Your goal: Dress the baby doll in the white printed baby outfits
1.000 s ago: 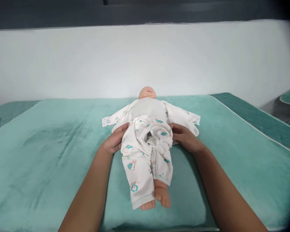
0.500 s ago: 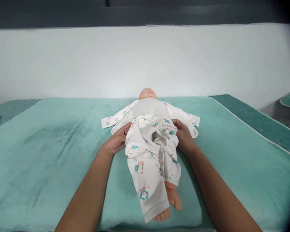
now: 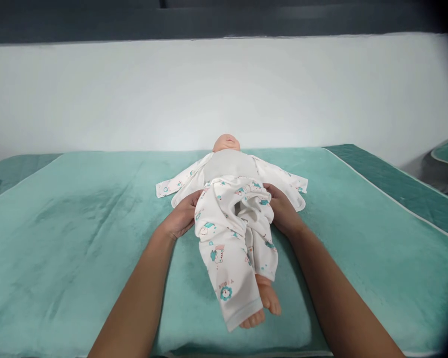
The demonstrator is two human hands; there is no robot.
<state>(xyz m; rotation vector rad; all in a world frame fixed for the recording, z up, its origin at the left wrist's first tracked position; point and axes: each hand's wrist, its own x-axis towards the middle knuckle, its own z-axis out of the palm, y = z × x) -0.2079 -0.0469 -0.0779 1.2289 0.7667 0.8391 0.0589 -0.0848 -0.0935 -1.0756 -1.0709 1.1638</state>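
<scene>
On its back lies a baby doll (image 3: 227, 142), head at the far end and bare feet toward me. White printed baby pants (image 3: 218, 248) cover its legs, with the waistband up at the belly. A white long-sleeved baby shirt (image 3: 280, 180) spreads open under its sides, and a pale grey torso shows between the fronts. My left hand (image 3: 182, 214) is closed on the left side of the pants near the waist, its fingertips partly hidden by the cloth. At the opposite side of the waist my right hand (image 3: 281, 209) grips the pants, fingers tucked behind the fabric.
A light green plush cover (image 3: 89, 238) lies under the doll. Darker green quilted bedding (image 3: 395, 184) shows at the right edge. Behind stands a white wall (image 3: 224, 89), with a dark band above it.
The doll's legs and feet have shifted slightly up and away from me. Both hands keep their hold at the waist, nearly unmoved.
</scene>
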